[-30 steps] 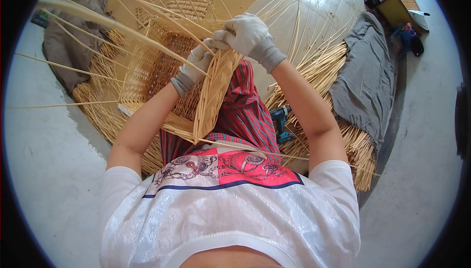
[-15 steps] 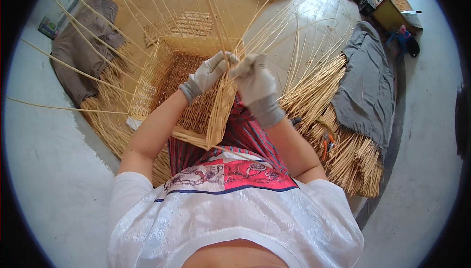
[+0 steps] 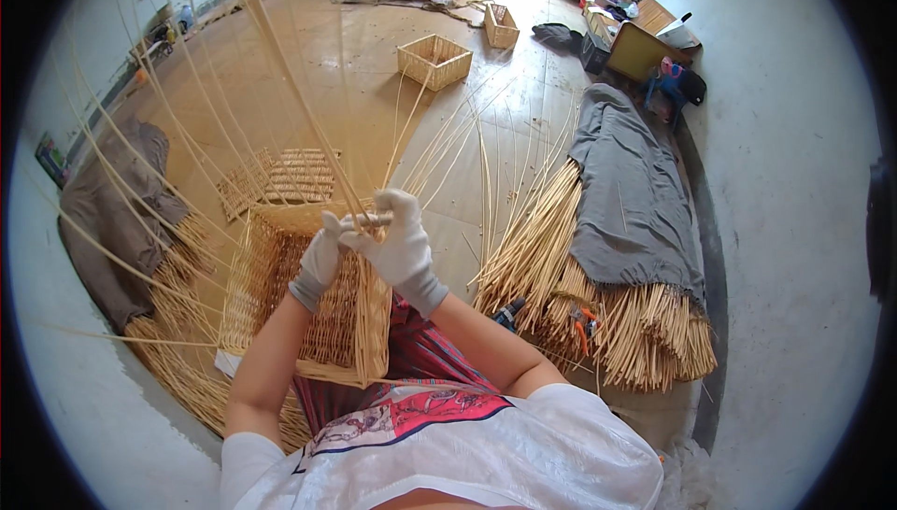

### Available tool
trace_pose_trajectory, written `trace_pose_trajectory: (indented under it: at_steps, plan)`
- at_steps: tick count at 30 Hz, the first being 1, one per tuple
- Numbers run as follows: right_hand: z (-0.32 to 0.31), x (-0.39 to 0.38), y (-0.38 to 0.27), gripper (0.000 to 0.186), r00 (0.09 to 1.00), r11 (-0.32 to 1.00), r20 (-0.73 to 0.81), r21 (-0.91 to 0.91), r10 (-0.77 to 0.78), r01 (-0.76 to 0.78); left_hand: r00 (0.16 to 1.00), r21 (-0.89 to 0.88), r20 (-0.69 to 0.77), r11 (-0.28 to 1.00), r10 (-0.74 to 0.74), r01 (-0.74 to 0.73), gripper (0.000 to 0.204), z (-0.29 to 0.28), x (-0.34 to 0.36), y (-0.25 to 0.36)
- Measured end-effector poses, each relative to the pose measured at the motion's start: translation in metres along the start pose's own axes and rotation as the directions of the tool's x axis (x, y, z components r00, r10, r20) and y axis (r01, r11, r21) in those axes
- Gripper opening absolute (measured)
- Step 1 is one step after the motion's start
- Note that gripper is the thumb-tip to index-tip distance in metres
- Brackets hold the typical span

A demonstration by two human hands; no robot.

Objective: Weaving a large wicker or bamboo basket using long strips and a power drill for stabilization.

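A rectangular wicker basket (image 3: 238,300) sits tilted in my lap, its inside a darker brown than its pale walls. Long uncut willow rods (image 3: 297,80) stand up from its rim and fan out at the left. My gloved left hand (image 3: 320,262) is closed on the rods at the rim's far right corner. Right beside it, my gloved right hand (image 3: 404,244) grips the same rods, thumb and fingers bent around them. Both gloves are white with grey cuffs. The fingers partly hide where the rods meet the rim.
At the right, a grey cloth (image 3: 631,202) covers a big bundle of willow rods (image 3: 654,332), with orange-handled pliers (image 3: 584,323) on it. A brown cloth (image 3: 117,220) covers more rods at left. Woven panels (image 3: 301,176) lie beyond the basket; a finished basket (image 3: 434,62) stands farther off.
The view has tilted up, showing more of the room. The held rods now lean up to the left, and my right hand has turned, its fingers higher around them.
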State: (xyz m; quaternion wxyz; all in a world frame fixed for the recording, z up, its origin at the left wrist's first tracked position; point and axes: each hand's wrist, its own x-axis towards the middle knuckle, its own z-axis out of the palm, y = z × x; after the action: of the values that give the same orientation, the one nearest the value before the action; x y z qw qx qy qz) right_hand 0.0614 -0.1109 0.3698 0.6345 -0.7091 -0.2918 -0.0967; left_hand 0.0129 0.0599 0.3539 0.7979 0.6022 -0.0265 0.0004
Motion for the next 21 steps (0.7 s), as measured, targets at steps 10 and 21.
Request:
trace_pose_trajectory:
  at_steps: [10,21]
  plan:
    - [-0.016,0.134,-0.043,0.037,0.655,0.956,0.703,0.269,-0.277,0.115,0.967,0.351,0.128,0.902,0.219,-0.250,0.034,0.017,0.007,0.002]
    - [-0.046,0.099,0.059,0.033,0.976,0.738,0.144,-0.639,-0.162,0.217,0.947,0.600,-0.172,0.791,0.272,-0.119,0.031,0.025,0.019,-0.018]
